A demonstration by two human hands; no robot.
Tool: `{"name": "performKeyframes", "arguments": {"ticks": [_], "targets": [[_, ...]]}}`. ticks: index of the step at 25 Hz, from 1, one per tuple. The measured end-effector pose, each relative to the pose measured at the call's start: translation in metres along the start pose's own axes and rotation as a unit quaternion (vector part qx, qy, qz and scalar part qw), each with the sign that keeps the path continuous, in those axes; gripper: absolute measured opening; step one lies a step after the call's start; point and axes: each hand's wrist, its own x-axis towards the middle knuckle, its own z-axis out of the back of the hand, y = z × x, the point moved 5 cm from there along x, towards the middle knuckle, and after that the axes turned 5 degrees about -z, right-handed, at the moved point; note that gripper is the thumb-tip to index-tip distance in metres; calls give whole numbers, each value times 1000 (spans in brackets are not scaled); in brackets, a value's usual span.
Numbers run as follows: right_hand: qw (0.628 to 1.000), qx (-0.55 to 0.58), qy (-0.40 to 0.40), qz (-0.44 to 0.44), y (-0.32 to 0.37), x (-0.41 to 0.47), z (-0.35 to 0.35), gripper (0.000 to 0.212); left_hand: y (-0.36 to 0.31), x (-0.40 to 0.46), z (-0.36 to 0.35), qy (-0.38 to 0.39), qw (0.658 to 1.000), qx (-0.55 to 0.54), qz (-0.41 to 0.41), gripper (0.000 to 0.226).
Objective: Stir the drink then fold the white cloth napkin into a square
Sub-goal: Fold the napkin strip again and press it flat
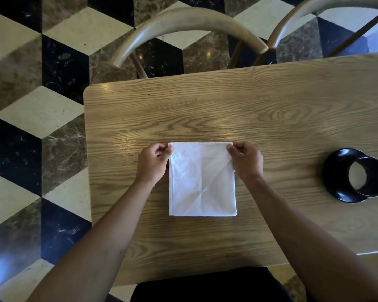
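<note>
The scene is moderately dim with warm light. Soft glare patches lie on the light oak wooden table (271,118), strongest toward 12 o'clock. The white folded cloth napkin (202,179) is almost overexposed. Bluish reflections shine on the marble cube-pattern floor (31,131) at 7 o'clock. The wide lens bends the edges, and the corners look slightly soft.
</note>
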Motion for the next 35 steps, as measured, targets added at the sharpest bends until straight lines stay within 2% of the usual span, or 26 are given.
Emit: {"name": "performKeyframes", "arguments": {"ticks": [4, 10, 14, 17, 18, 20, 22, 24, 28, 35], "targets": [[1000, -1, -22, -5, 1, -3, 1, 18, -2, 0, -3, 2, 1000, -15, 15, 32], [999, -19, -46, 8, 6, -9, 4, 19, -9, 1, -5, -19, 999, 37, 3, 30], [996, -56, -71, 24, 8, -12, 9, 22, -9, 0, -6, -47, 995, 84, -37, 32], [991, -81, -94, 55, 7, -15, 12, 19, -14, -7, -3, -94, 981, 150, -79, 35], [985, -89, -114, 96, 8, -18, 14, 16, -18, -14, -1, -120, 970, 179, -112, 34], [949, -129, -154, 245, 16, -33, 8, 16, -30, -34, -8, -146, 928, 245, -238, 29], [898, -189, -122, 379, 17, -56, -17, 27, -35, -57, -39, -82, 881, 299, -357, 38], [861, -248, -61, 439, 6, -71, -48, 40, -27, -69, -70, -15, 856, 333, -396, 49], [829, -374, -41, 413, -26, -57, -65, 55, -1, -58, -94, 24, 833, 411, -371, 62], [804, -416, -28, 424, -37, -40, -57, 69, 6, -55, -94, 31, 828, 432, -357, 71]]}}
